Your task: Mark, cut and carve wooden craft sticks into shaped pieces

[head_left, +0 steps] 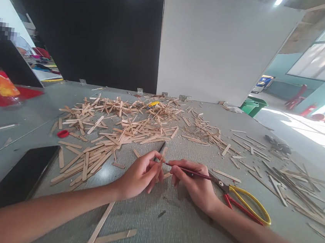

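Observation:
My left hand (142, 171) is closed, its fingertips pinching a small wooden craft stick (164, 153) that stands roughly upright. A dark pointed thing (162, 146) shows just behind those fingers; its kind is unclear. In my right hand (195, 181) is a slim dark-red tool (188, 171), held like a pen, its thin tip at the stick near my left fingertips. Whether it is a brush or a pen I cannot tell. Beside the right wrist lie scissors (241, 201) with one yellow and one red handle. Two loose craft sticks (115, 237) lie at an angle near the front.
A wide heap of craft sticks (132, 132) spreads across the table, with a red ring (63, 134) at its left. Thin wood strips (298, 182) lie at right. A black phone (18, 180) and a bottle (0, 83) are at left. A black-and-white panel (205, 45) stands behind.

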The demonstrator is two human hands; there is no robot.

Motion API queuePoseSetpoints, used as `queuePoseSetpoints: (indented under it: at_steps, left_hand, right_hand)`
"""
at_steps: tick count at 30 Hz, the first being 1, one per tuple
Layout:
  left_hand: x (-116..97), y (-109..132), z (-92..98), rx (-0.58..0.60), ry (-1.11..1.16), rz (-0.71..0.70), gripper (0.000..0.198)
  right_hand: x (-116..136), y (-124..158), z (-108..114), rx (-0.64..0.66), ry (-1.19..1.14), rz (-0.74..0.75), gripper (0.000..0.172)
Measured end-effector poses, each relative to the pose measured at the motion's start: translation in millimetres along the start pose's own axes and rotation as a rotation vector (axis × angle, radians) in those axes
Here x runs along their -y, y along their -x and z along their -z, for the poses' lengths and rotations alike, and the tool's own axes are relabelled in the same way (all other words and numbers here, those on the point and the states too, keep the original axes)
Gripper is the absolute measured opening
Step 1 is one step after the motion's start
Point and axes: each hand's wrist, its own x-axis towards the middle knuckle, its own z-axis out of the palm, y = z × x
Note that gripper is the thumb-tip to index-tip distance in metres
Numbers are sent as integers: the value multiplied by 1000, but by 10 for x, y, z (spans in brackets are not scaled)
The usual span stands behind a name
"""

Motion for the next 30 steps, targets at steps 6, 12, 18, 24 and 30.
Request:
queuePoseSetpoints:
  at_steps: [6, 12, 18, 24, 30]
  left_hand:
    - [26, -7, 3, -2, 13, 0, 32]
    - [49, -12, 18, -10, -21, -23, 33]
    - [30, 6, 28, -48, -184, -94, 34]
    - [8, 58, -17, 16, -348, -169, 33]
    - [58, 78, -38, -57, -468, -286, 25]
  right_hand:
    - [-31, 33, 4, 22, 138, 133, 20]
    - [-19, 72, 18, 14, 272, 272, 20]
    - [-109, 95, 0, -130, 67, 190, 44]
    - [-44, 16, 15, -36, 81, 88, 30]
    - [-34, 22, 0, -71, 69, 68, 28]
